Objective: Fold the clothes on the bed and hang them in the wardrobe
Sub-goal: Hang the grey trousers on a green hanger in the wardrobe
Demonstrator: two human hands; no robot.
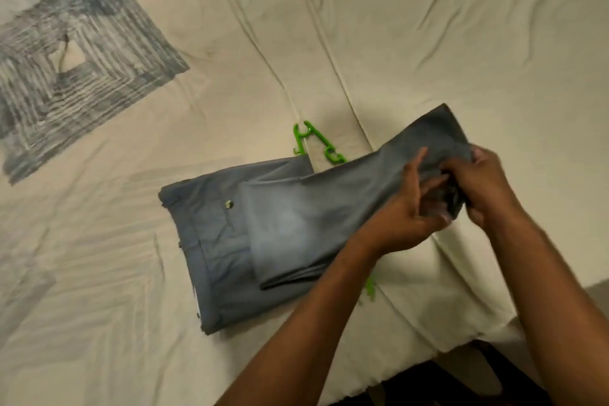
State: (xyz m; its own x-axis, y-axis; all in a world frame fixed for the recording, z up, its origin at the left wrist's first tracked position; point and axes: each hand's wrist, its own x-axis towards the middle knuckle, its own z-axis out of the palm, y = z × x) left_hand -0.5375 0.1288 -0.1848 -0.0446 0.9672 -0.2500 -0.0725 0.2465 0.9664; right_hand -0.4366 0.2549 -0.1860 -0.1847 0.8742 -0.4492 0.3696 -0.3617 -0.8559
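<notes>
A cream bedsheet point(412, 26) covers the bed. Near its right edge lie grey trousers point(230, 241), partly over a green hanger point(316, 142). The left hand point(405, 208) and right hand point(484, 184) both pinch the leg end. The fabric looks soft, light and limp, so it is probably best held at hems and creases.

The grey trousers point(263, 224) hide most of the green hanger point(318, 142), and the picture is motion-blurred.

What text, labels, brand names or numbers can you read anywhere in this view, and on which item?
None readable.
Grey trousers: no label or print shows; only a plain button.
Green hanger: no marking visible.
Bedsheet: a grey brushed pattern, no letters.
</notes>
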